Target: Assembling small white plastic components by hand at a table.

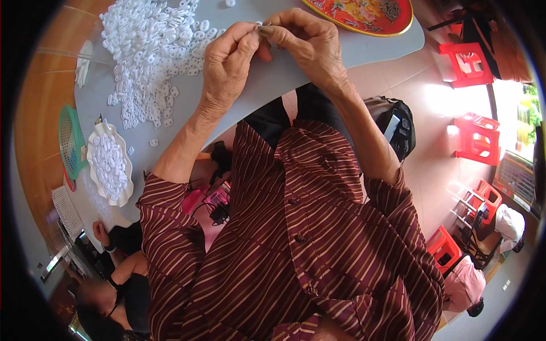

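Observation:
My left hand (227,65) and my right hand (313,48) meet above the grey table (273,71), fingertips pinched together. Something tiny is between them, too small and covered to name. Both hands are closed, thumbs against forefingers. Left of my hands spreads a large pile of small white plastic pieces (151,40), each with two holes. One loose white piece (154,142) lies apart, nearer to me. Beyond my right hand is a red oval tray (402,14) with a floral pattern, holding small dark metallic bits.
At the left, a white wavy-edged dish (130,173) is heaped with white pieces, beside a green basket (69,142). Another person (128,284) sits at the lower left. Red stools (478,139) and a dark backpack (401,128) are to the right. A person in pink (466,284) is farther off.

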`<state>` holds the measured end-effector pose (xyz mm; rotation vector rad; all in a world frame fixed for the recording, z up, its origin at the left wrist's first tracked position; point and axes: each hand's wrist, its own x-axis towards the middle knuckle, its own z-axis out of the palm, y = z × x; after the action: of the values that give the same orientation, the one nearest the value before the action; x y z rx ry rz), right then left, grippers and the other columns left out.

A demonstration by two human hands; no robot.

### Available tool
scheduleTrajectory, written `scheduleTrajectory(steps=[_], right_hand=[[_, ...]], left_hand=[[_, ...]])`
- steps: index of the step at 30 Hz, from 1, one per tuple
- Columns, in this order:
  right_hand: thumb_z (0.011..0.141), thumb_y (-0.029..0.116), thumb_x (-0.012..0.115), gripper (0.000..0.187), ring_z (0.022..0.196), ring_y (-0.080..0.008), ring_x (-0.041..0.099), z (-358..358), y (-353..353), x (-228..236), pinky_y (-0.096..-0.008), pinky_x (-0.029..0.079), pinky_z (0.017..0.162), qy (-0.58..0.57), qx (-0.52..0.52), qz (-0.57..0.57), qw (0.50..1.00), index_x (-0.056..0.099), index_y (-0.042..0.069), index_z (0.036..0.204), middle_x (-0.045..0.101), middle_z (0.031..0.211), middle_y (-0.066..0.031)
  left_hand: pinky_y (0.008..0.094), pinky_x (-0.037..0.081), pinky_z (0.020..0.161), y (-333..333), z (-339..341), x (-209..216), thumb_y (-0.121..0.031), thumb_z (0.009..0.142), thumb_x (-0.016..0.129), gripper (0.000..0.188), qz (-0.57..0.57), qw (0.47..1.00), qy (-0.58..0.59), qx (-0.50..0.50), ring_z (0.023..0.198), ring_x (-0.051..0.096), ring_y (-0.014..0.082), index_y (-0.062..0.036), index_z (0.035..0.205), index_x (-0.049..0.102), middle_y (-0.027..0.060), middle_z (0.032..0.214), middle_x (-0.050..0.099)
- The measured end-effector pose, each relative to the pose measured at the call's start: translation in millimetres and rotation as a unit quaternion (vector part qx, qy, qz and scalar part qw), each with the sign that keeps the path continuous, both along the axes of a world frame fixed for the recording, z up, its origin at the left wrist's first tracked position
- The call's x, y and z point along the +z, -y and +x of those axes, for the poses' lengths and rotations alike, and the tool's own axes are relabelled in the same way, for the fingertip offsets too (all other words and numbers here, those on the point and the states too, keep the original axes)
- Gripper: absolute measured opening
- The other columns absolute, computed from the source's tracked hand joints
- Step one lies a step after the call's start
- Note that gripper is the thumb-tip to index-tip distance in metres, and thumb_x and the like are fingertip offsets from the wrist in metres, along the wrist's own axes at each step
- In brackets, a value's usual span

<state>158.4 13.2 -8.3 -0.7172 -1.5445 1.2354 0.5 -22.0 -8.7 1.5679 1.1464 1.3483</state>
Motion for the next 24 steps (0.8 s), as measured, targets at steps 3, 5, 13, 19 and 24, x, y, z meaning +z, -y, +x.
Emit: scheduleTrajectory(steps=[3,5,13,19,24], right_hand=[[0.089,0.011,0.062,0.012,0.072,-0.0093,0.063,1.8,-2.0,-1.7,-0.0238,0.052,0.067,0.004,-0.027,-0.004,1.000,0.064,-0.001,0.091,0.066,0.076,-0.0058],[0.089,0.010,0.061,0.012,0.072,-0.0099,0.063,0.8,-4.6,-4.9,-0.0241,0.053,0.067,-0.034,-0.026,-0.021,0.999,0.063,-0.002,0.092,0.067,0.078,-0.0063],[0.089,0.011,0.061,0.014,0.071,-0.0095,0.063,2.1,-3.5,-5.5,-0.0235,0.053,0.068,-0.125,-0.008,-0.101,0.987,0.062,-0.003,0.093,0.066,0.079,-0.0064],[0.088,0.012,0.064,0.015,0.063,-0.0052,0.054,4.5,-2.9,-4.2,-0.0197,0.046,0.060,-0.060,-0.044,-0.057,0.996,0.065,-0.002,0.092,0.060,0.072,-0.0009],[0.091,0.019,0.061,0.019,0.070,-0.0053,0.056,6.0,-2.8,-2.8,-0.0205,0.047,0.066,-0.009,-0.034,-0.034,0.999,0.064,0.001,0.095,0.062,0.075,-0.0002]], left_hand=[[0.0210,0.043,0.059,-2.2,0.2,2.7,-0.018,0.095,0.052,0.019,0.013,0.999,-0.029,0.016,0.065,0.054,0.0061,-0.0020,0.096,0.063,0.0007,0.069,0.061],[0.0216,0.044,0.059,-5.8,-4.1,5.6,-0.017,0.095,0.051,0.019,0.002,0.999,-0.041,0.025,0.065,0.054,0.0068,-0.0018,0.096,0.062,0.0009,0.069,0.061],[0.0290,0.045,0.075,-20.2,-17.1,12.7,-0.008,0.090,0.055,0.012,0.098,0.949,-0.295,0.060,0.075,0.058,0.0165,-0.0002,0.097,0.061,0.0073,0.081,0.062],[0.0421,0.045,0.078,-35.3,-13.3,9.8,-0.004,0.081,0.060,0.008,0.172,0.891,-0.420,0.029,0.086,0.054,0.0337,-0.0009,0.088,0.058,0.0145,0.083,0.058],[0.0415,0.046,0.077,-45.2,-13.9,14.8,-0.005,0.083,0.058,0.008,0.146,0.887,-0.438,-0.016,0.085,0.054,0.0338,0.0001,0.089,0.058,0.0157,0.084,0.058]])
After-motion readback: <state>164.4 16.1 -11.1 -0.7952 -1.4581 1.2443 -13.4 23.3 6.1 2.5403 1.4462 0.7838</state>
